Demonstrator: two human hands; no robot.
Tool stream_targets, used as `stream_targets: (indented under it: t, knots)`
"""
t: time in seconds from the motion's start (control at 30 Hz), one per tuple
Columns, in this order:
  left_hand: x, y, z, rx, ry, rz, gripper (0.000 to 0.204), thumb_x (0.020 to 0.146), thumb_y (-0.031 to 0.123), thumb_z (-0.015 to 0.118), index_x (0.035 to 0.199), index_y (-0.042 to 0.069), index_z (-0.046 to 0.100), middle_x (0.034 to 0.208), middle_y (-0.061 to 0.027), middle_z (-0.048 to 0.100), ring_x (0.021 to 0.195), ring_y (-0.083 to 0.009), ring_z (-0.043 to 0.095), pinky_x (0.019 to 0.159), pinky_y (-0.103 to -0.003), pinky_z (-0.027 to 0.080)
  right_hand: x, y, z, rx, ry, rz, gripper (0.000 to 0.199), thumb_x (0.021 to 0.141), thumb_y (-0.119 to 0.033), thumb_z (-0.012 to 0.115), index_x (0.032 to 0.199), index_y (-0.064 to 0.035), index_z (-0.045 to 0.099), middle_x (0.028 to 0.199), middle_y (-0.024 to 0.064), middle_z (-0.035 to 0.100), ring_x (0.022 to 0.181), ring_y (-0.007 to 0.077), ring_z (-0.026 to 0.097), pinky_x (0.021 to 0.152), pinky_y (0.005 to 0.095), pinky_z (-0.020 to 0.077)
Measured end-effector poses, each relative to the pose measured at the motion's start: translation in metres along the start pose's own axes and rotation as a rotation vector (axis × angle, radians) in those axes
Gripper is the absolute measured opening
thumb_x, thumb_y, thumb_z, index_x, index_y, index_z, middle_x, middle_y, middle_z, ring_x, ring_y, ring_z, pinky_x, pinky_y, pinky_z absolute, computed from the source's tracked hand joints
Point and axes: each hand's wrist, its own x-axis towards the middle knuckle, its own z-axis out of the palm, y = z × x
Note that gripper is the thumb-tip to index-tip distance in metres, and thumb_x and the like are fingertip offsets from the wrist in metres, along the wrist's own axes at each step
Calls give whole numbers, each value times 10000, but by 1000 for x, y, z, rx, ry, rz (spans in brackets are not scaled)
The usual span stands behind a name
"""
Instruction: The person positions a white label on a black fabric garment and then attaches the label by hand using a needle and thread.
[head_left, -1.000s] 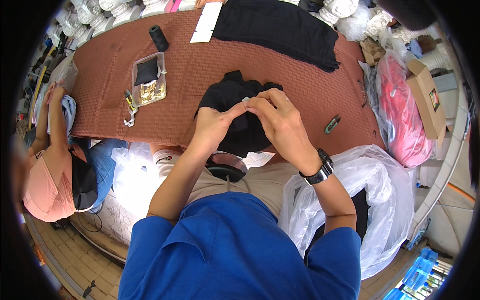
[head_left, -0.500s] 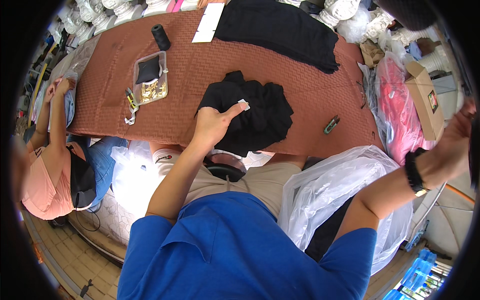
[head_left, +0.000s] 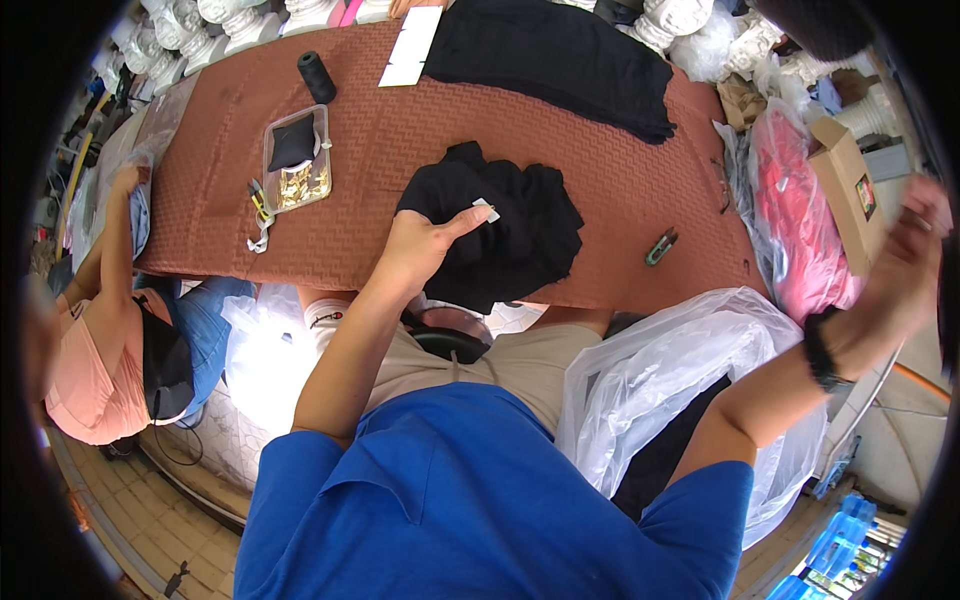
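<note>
In the middle of the table's near edge lies a bunched black cloth garment (head_left: 535,215). My left hand (head_left: 425,245) is closed on its left side, thumb on top and the other fingers hidden beneath the fabric. A small white label (head_left: 487,211) shows at the thumb tip. My right hand (head_left: 915,225), a dark band around its wrist, is raised far out to the right, away from the cloth. Its fingers look bent together in a pinch, somewhat blurred; anything between them is too small to make out. Green-handled thread snips (head_left: 661,246) rest on the table right of the garment.
On the brown-covered table (head_left: 370,170) stand a black thread cone (head_left: 317,77) and a clear box (head_left: 298,158) with gold-coloured pieces. Yellow-handled snips (head_left: 260,200) lie beside it. Folded black fabric (head_left: 550,65) and white card (head_left: 410,45) lie farther back. At left sits another person (head_left: 105,370).
My right hand has shifted slightly and turned at the far right, its fingers now more upward. My left hand keeps its hold on the black garment. The other person's hands have moved a little.
</note>
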Motion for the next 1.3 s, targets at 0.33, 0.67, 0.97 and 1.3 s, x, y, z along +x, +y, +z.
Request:
stream_targets:
  t: [0.33, 0.67, 0.97, 1.3]
  knots:
    - [-11, 18, 0, -152, -48, -127, 417, 863, 130, 826, 1158, -113, 660, 1092, -146, 714, 1012, -137, 679, 849, -241, 519, -201, 63, 195, -93, -609, 336, 122, 870, 62, 681, 974, 4, 711, 883, 102, 585, 747, 233, 622, 653, 355, 499]
    - [-19, 29, 5, -219, -28, -72, 404, 842, 200, 853, 1062, -105, 704, 955, -104, 723, 741, -60, 617, 623, -197, 453, -205, 65, 200, -94, -585, 335, 195, 847, 45, 734, 1023, -34, 766, 812, 63, 492, 682, 165, 501, 578, 319, 426]
    - [-24, 43, 4, -73, -38, -182, 348, 855, 154, 821, 1127, -24, 700, 1069, -73, 722, 956, -129, 671, 873, -274, 516, -201, 64, 197, -119, -607, 323, 223, 825, 87, 724, 1010, -32, 765, 823, 69, 490, 698, 176, 531, 584, 323, 447]
    - [-19, 24, 0, -181, -68, -119, 363, 864, 141, 816, 1160, -14, 674, 1077, -68, 704, 973, -131, 661, 870, -269, 519, -199, 62, 197, -119, -620, 336, 230, 816, 99, 716, 998, -32, 766, 830, 75, 489, 698, 184, 538, 586, 324, 454]
